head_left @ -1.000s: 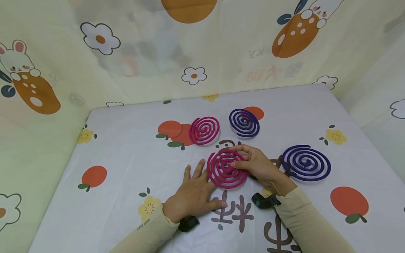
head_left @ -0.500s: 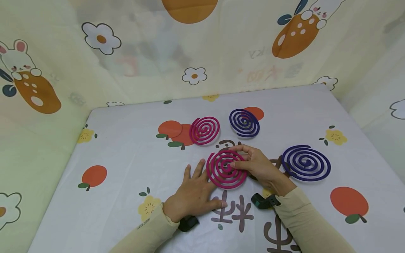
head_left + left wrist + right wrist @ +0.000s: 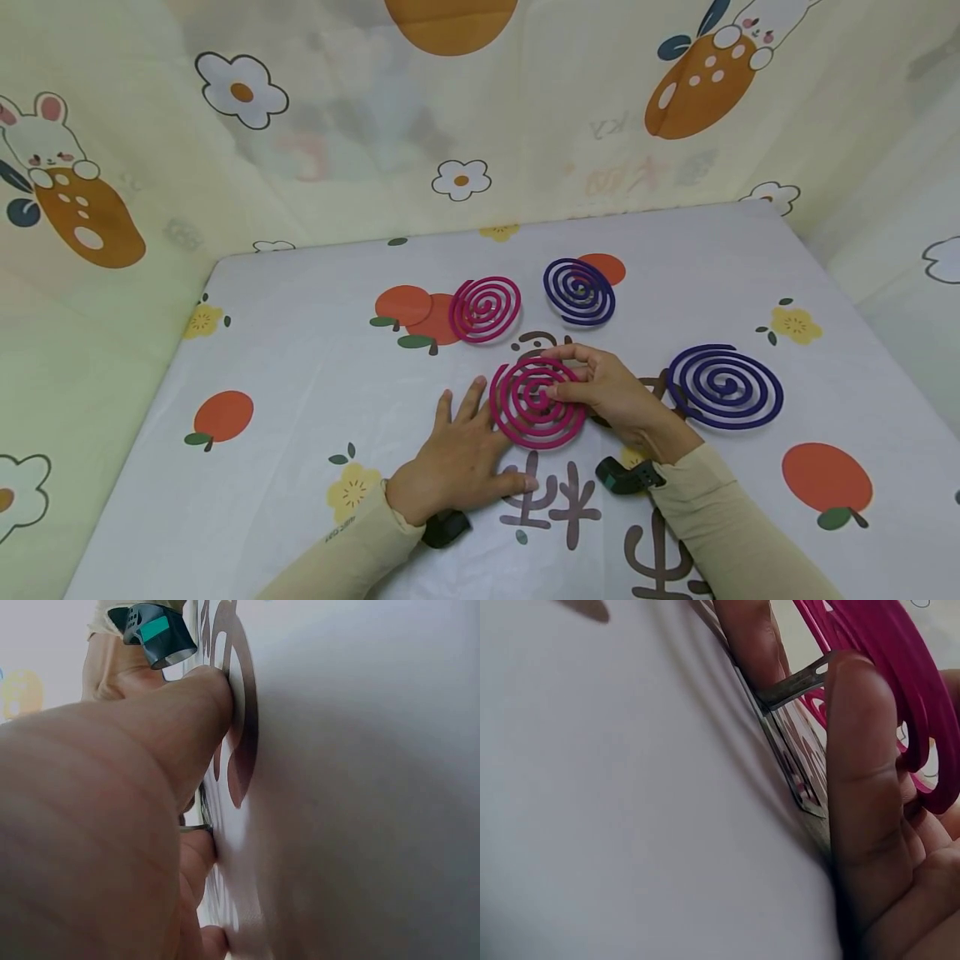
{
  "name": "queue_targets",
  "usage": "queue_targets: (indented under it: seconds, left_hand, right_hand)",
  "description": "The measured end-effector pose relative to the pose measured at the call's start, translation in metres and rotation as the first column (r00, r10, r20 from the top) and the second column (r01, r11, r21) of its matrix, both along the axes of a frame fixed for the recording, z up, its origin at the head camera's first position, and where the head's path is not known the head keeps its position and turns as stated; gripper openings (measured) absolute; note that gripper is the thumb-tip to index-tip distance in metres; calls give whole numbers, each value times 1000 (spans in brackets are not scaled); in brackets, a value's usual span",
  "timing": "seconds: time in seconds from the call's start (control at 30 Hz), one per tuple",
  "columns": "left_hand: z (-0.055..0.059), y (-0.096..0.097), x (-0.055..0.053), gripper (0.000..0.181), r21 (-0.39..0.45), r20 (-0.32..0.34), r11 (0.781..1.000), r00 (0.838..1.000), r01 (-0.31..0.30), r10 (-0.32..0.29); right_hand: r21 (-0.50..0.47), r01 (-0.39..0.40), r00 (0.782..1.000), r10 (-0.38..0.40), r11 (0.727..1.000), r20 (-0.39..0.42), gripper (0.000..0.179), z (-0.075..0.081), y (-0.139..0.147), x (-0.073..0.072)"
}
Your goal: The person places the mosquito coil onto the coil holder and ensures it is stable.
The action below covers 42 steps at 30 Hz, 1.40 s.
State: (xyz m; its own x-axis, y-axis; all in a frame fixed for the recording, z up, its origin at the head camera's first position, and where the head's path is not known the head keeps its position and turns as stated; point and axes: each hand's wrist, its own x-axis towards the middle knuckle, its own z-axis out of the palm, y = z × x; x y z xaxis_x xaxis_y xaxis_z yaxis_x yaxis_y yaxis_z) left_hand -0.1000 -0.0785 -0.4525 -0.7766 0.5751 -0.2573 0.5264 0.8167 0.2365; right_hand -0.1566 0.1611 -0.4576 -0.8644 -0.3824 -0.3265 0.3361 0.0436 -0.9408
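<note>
A pink mosquito coil (image 3: 538, 400) is held over the middle of the table by my right hand (image 3: 618, 404). The thumb lies across the coil near its centre, and other fingers reach behind its far right edge. Beneath it, in the right wrist view, a thin metal stand (image 3: 795, 686) lies on the tablecloth with a tab rising toward the coil. My left hand (image 3: 459, 467) rests palm down on the cloth with its fingers spread, some fingertips hidden under the coil's left edge. In the right wrist view a fingertip (image 3: 754, 649) presses at the base of the tab.
Behind the held coil are another pink coil (image 3: 486, 308) and a dark blue coil (image 3: 579, 290). A larger-looking dark blue coil (image 3: 726, 385) is to the right of my right hand. The printed tablecloth (image 3: 300, 358) meets a patterned cloth wall (image 3: 360, 167) at the back.
</note>
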Motion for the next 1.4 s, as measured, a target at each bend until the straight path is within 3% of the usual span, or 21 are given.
queue_targets:
  seconds: [0.93,1.4]
  left_hand:
    - [0,0,0,88,-19,-1,1000,1000,-3,3]
    - [-1,0,-1,88,-8,-5,1000,1000,2,-2]
  right_hand:
    - [-17,-50,999,49,999,-22,57,-1,3,1]
    - [25,-17,1000,17,1000,1,57,2,1,0]
